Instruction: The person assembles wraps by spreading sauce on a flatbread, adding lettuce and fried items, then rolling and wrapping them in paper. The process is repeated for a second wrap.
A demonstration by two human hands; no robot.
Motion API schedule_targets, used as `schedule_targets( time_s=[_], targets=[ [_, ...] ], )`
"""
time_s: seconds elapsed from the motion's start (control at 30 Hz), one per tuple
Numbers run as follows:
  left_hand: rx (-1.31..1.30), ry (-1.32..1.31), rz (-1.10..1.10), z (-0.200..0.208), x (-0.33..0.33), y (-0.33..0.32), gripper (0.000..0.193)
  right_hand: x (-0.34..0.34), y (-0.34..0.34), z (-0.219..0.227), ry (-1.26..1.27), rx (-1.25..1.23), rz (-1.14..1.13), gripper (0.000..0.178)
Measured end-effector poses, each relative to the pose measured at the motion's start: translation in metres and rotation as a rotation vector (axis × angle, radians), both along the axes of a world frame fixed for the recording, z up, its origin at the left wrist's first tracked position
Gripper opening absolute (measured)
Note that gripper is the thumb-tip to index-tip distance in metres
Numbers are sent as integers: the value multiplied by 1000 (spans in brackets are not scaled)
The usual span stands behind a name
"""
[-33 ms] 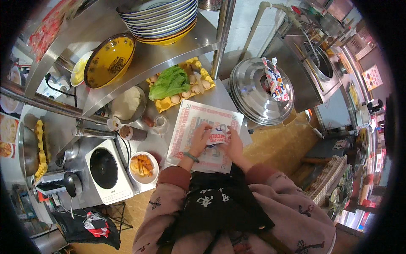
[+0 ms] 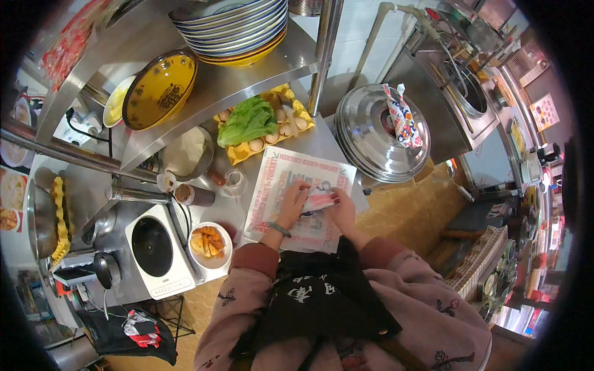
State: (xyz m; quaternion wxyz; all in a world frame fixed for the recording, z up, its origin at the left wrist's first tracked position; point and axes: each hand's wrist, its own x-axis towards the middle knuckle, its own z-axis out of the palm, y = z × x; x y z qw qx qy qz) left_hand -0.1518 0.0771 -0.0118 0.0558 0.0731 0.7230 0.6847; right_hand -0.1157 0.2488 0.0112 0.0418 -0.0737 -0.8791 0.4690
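Between my hands, over the stainless counter, is a small piece of white paper (image 2: 320, 199) printed in red and blue; it looks folded, and I cannot tell whether anything is inside. My left hand (image 2: 292, 204) grips its left side with bent fingers. On the opposite side my right hand (image 2: 342, 210) pinches the paper's edge. Beneath both hands lie large white paper sheets (image 2: 276, 176) with red and grey print, in a flat stack. A white bowl (image 2: 228, 258) of browned, fried-looking pieces stands left of the sheets.
Behind the sheets, lettuce (image 2: 247, 120) rests on a yellow egg tray (image 2: 238, 153). Glass jar (image 2: 235, 181), dark-filled jar (image 2: 197, 195) and white induction cooker (image 2: 166, 281) are at left. A steel shelf (image 2: 247, 80) holds bowls above. Right, a twisted printed paper wrapper (image 2: 405, 120) tops steel lids (image 2: 362, 123).
The small printed paper has been turned or folded between my hands, so a different face shows. My fingers have shifted slightly; the sheets beneath have stayed in place.
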Motion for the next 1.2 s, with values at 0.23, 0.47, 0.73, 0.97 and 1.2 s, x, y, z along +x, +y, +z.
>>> schedule_targets(
  time_s=[0.23,0.47,0.73,0.97,1.2],
  targets=[
    [-396,290,-103,8,-3,-1,30,-23,43,-70,-253,-352,-148,29],
    [-896,402,-293,26,6,4,42,-38,37,-35,-132,-109,-208,39],
    [-948,361,-301,20,7,8,50,-25,13,9,227,191,40,12],
    [-442,530,-156,-1,7,-2,43,7,-17,24,474,215,358,25],
    [131,-155,25,7,10,-3,20,16,-17,1,435,339,535,41]
  ],
)
